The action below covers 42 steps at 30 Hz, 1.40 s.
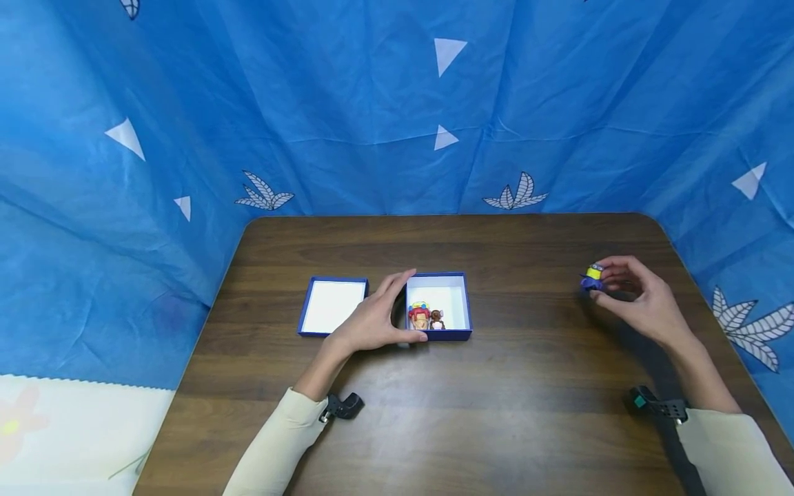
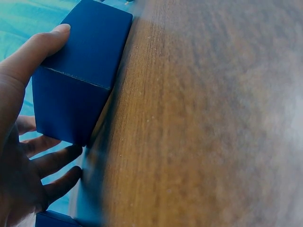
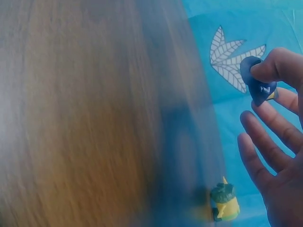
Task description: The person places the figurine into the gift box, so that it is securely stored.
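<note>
An open blue box [image 1: 438,335] with a white inside sits mid-table. Two small toy figures lie in its front left part: a red and yellow one [image 1: 419,317] and a brown one [image 1: 437,319]. My left hand [image 1: 372,320] grips the box by its left end, thumb [image 2: 53,41] on the front wall and fingers toward the back. Off to the right, my right hand [image 1: 642,296] pinches a small yellow and purple toy figure [image 1: 593,277] between thumb and fingers, above the table. Its dark base [image 3: 258,80] faces the right wrist camera.
The box's lid [image 1: 335,306], white inside with blue edges, lies left of the box near my left hand. A yellow and green toy figure [image 3: 225,201] stands by the table's right side. Blue patterned cloth [image 1: 384,103] surrounds the brown wooden table [image 1: 496,413].
</note>
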Tool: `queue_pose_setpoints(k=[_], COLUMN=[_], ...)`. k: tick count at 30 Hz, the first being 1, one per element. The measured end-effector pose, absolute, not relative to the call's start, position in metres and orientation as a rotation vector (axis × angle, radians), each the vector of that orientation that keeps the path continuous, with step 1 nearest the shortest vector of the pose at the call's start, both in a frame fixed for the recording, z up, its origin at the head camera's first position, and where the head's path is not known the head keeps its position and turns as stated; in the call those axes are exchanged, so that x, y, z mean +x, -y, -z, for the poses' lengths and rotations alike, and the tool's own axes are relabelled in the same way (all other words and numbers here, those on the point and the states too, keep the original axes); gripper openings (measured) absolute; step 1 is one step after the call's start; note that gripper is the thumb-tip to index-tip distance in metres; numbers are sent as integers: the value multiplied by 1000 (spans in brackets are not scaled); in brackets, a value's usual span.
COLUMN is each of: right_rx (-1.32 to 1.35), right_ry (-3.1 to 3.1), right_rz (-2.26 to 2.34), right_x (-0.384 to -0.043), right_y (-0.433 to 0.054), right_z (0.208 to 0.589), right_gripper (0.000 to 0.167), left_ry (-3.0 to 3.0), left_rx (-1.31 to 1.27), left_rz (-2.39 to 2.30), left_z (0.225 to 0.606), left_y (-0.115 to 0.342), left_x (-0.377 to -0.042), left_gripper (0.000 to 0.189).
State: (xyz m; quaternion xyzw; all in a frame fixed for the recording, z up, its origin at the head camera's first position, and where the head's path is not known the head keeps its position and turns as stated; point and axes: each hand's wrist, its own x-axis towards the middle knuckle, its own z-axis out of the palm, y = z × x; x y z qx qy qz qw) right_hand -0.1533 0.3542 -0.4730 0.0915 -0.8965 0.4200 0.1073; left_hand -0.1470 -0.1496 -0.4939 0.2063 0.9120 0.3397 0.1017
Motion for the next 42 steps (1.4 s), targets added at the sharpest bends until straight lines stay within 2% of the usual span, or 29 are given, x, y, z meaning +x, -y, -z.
queue_pose_setpoints(k=[25, 42], right_rx=[386, 552], right_ry=[2698, 2686], right_rz=[-1382, -1448], right_x=[-153, -165], right_y=[-301, -263], right_z=[467, 466], right_gripper=[49, 52], left_ry=[-2691, -2695], left_rx=[608, 620], left_rz=[-992, -1008], left_z=[495, 494], left_y=[149, 150], left_x=[-148, -147], left_gripper=[125, 126])
